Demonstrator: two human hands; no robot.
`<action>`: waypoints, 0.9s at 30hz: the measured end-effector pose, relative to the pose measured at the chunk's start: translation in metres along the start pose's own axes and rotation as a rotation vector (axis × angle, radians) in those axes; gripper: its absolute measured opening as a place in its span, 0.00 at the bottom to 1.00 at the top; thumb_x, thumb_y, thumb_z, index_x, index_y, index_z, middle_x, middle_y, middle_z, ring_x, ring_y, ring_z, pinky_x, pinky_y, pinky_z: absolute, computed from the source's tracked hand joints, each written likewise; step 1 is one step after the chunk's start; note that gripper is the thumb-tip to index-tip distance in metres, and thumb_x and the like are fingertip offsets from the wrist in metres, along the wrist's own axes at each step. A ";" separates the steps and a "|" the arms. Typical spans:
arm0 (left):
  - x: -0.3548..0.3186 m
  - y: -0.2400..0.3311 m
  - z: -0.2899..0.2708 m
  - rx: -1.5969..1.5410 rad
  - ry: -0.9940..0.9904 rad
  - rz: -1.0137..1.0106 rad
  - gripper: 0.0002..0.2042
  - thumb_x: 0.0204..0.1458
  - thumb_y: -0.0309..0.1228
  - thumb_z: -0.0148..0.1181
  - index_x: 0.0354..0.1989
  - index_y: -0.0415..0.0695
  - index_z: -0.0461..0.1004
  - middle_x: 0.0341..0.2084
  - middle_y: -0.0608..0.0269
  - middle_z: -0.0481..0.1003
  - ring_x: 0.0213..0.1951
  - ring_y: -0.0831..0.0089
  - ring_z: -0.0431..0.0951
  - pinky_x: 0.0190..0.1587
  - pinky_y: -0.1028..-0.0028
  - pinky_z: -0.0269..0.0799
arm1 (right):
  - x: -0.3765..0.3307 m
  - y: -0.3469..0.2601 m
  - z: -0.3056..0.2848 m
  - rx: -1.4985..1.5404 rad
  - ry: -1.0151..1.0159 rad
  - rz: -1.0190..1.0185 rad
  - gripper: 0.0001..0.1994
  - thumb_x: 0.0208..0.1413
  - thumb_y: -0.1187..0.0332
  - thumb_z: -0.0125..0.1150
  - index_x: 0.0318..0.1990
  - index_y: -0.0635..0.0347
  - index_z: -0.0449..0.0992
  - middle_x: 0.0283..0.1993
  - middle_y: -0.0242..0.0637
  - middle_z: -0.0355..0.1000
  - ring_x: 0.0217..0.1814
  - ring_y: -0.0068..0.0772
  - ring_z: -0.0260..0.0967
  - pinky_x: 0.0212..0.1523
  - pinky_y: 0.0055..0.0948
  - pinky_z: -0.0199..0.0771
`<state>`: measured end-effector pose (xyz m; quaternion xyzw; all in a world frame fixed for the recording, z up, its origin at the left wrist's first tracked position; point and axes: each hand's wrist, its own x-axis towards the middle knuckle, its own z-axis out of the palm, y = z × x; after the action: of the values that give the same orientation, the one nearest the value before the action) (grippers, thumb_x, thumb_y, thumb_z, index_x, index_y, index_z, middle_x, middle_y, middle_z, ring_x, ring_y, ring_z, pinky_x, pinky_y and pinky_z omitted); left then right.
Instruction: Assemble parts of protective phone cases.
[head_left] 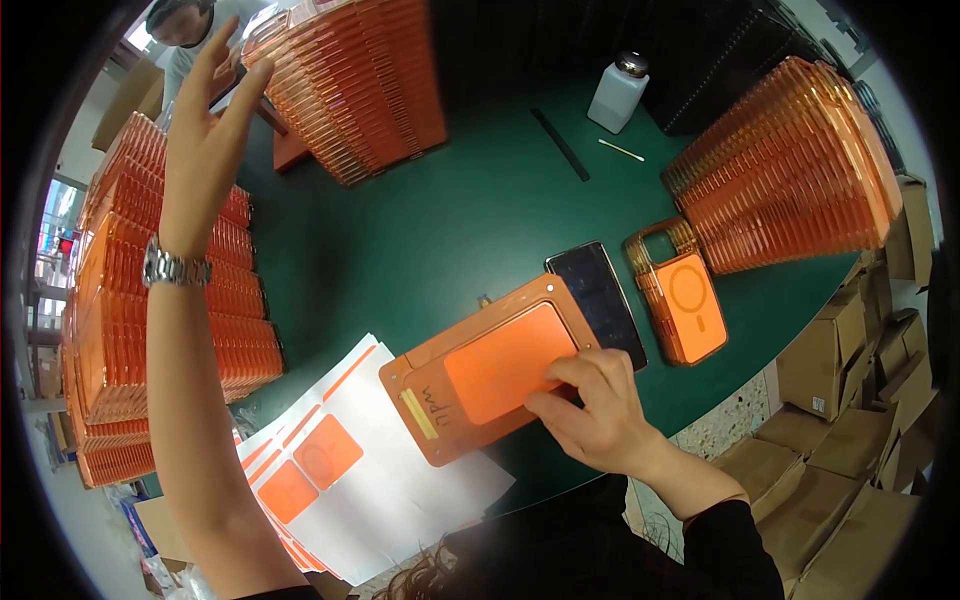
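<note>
My right hand (600, 415) is bent over a brown rectangular jig (440, 440), which has handwriting and a yellow strip on it. Its thumb and fingers close at the right edge of a flat orange rounded panel (510, 360) seated in the jig. Up at the far left, my left hand (205, 150) is raised with fingers spread, holding nothing visible. Its fingertips are nearest a tall stack of clear orange phone cases (350, 85). Whether they touch the stack I cannot tell.
White sheets with orange stickers (400, 510) lie left of the jig. To its right are a black phone (595, 290) and an orange phone case (690, 305). More case stacks (790, 175) flank the green table. A white pump bottle (620, 95), cotton swab (621, 150) and black strip (560, 145) lie beyond.
</note>
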<state>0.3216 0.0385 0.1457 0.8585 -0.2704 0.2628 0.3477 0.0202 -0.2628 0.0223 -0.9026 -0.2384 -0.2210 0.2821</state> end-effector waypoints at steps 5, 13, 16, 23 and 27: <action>0.025 -0.044 -0.009 -0.112 -0.206 -0.084 0.27 0.64 0.48 0.61 0.69 0.52 0.70 0.57 0.51 0.77 0.58 0.67 0.78 0.59 0.73 0.72 | 0.006 0.000 0.004 0.054 -0.018 0.013 0.12 0.40 0.76 0.69 0.35 0.50 0.82 0.47 0.32 0.70 0.51 0.37 0.64 0.48 0.36 0.64; 0.020 0.025 0.011 0.168 -0.075 -0.329 0.21 0.65 0.40 0.61 0.62 0.43 0.73 0.55 0.47 0.77 0.55 0.63 0.80 0.52 0.73 0.78 | 0.011 0.001 -0.012 -0.105 -0.089 -0.037 0.13 0.39 0.74 0.69 0.37 0.51 0.83 0.47 0.34 0.70 0.51 0.40 0.64 0.48 0.38 0.64; 0.035 -0.070 -0.014 0.153 -0.083 -0.030 0.22 0.63 0.45 0.63 0.59 0.44 0.78 0.51 0.57 0.81 0.53 0.74 0.80 0.56 0.77 0.72 | 0.014 -0.003 -0.008 -0.078 -0.099 -0.041 0.13 0.40 0.74 0.69 0.38 0.52 0.83 0.47 0.35 0.70 0.51 0.41 0.64 0.48 0.38 0.64; 0.040 -0.071 -0.021 -0.126 -0.083 -0.061 0.19 0.63 0.42 0.63 0.56 0.45 0.80 0.50 0.58 0.82 0.54 0.73 0.80 0.59 0.74 0.72 | 0.013 -0.005 -0.007 -0.070 -0.132 0.001 0.11 0.44 0.73 0.70 0.38 0.53 0.81 0.49 0.35 0.69 0.52 0.40 0.65 0.49 0.39 0.63; 0.005 0.006 -0.031 -0.021 -0.045 -0.087 0.24 0.65 0.43 0.60 0.66 0.46 0.72 0.63 0.54 0.73 0.62 0.67 0.74 0.63 0.69 0.68 | 0.016 -0.007 -0.009 -0.019 -0.183 0.043 0.07 0.48 0.71 0.69 0.36 0.54 0.79 0.47 0.35 0.68 0.51 0.38 0.65 0.49 0.39 0.62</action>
<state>0.3134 0.0563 0.1711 0.8714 -0.2435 0.2252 0.3616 0.0267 -0.2579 0.0403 -0.9265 -0.2417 -0.1340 0.2552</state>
